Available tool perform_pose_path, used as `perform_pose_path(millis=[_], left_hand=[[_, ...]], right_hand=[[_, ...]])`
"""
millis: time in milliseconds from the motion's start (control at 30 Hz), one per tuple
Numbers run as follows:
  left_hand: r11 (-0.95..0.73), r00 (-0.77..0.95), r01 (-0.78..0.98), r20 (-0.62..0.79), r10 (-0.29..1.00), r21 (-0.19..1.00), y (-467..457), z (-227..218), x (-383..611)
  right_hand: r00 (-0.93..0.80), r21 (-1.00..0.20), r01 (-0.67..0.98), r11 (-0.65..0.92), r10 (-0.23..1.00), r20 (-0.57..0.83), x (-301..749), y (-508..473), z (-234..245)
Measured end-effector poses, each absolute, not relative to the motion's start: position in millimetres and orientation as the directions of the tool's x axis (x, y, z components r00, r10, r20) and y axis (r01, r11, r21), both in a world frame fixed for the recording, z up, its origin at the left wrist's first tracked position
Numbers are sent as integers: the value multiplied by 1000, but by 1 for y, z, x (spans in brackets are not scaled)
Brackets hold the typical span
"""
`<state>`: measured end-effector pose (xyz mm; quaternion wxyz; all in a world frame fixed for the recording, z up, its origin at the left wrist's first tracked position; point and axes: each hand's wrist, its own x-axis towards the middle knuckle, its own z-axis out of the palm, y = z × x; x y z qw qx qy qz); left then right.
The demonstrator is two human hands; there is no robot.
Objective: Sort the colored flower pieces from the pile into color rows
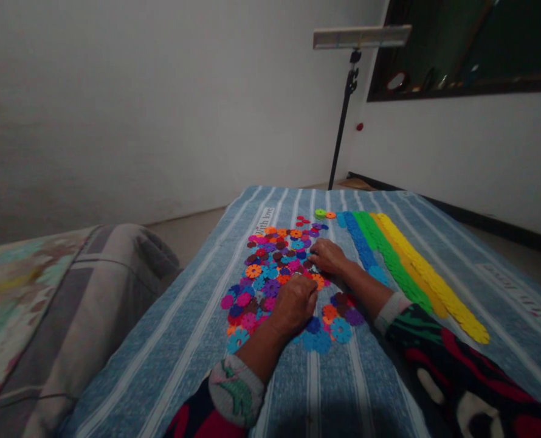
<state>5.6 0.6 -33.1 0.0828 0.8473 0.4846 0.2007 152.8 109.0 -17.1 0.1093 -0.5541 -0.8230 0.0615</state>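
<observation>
Many flower-shaped plastic discs (271,287) in mixed orange, pink, purple, blue and brown lie in a loose heap on a striped cloth. My left hand (298,299) rests over the near right part of the heap, its fingers curled closed; whatever they hold is hidden. Just beyond it, my right hand (327,257) reaches to the heap's right edge, with fingers bent together and the tips down among the discs. I cannot make out a piece in them. A smaller cluster, with a light blue disc (340,330), lies to the right of my left wrist.
Long overlapping rows of blue discs (361,243), green discs (396,271), orange discs (411,267) and yellow discs (434,277) run along the right side. A lime green disc (320,214) lies at the far end. Behind the table stands a black pole (341,128); draped fabric (110,292) is at left.
</observation>
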Motion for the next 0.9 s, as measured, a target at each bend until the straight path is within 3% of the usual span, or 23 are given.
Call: perform_pose_path(millis=[233,500,700,900], left_hand=[[-549,470,756,289,834,355,1,-32,6],[-602,526,669,293,798,437,-2,-23,4],[-566,635,521,153,757,639,-6,-9,-1],[-571,755,460,39,654,680,-8,1,-4]], right_hand=[[-217,-447,844,297,950,223,158,109,-27],[-119,-695,650,307,945,305,185,80,-28],[-99,-831,468,302,952,290,203,42,-36],[15,-932,257,254,964,266,211,29,-39]])
